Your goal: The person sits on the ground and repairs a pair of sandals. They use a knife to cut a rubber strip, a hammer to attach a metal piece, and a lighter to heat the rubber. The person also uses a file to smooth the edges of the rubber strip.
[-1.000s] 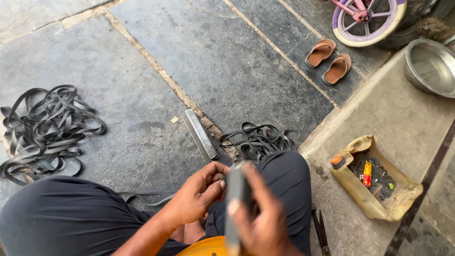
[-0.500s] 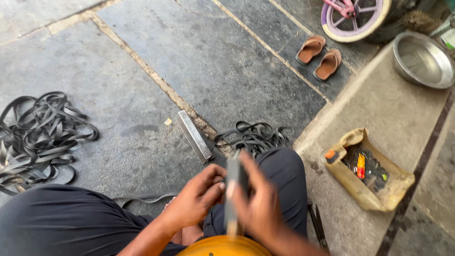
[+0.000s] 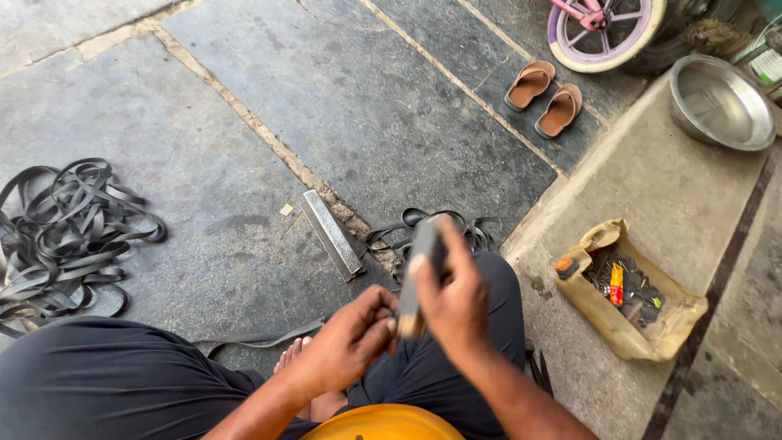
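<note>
My right hand (image 3: 454,303) is closed around a long flat grey tool (image 3: 421,259), held upright over my lap; motion blurs it. My left hand (image 3: 349,341) sits just left of it, fingers curled and pinching near the tool's lower end; what it pinches is hidden. I sit cross-legged in dark trousers (image 3: 106,383), a bare foot (image 3: 292,358) showing below my left hand. A black rubber strip (image 3: 261,337) runs along the floor by my knee. A flat metal bar (image 3: 332,235) lies on the stone floor ahead of my hands.
A tangle of black rubber strips (image 3: 65,232) lies at left, a smaller bunch (image 3: 415,230) beyond my right knee. On the raised ledge: a torn cardboard box (image 3: 631,297) of small parts and a steel bowl (image 3: 721,104). Brown sandals (image 3: 544,98) and a pink wheel (image 3: 607,31) are farther back. An orange round object (image 3: 383,424) is at the bottom edge.
The view has shifted a little. My right hand still grips the grey tool, now tilted slightly with its top to the right; my left hand stays curled at its lower end.
</note>
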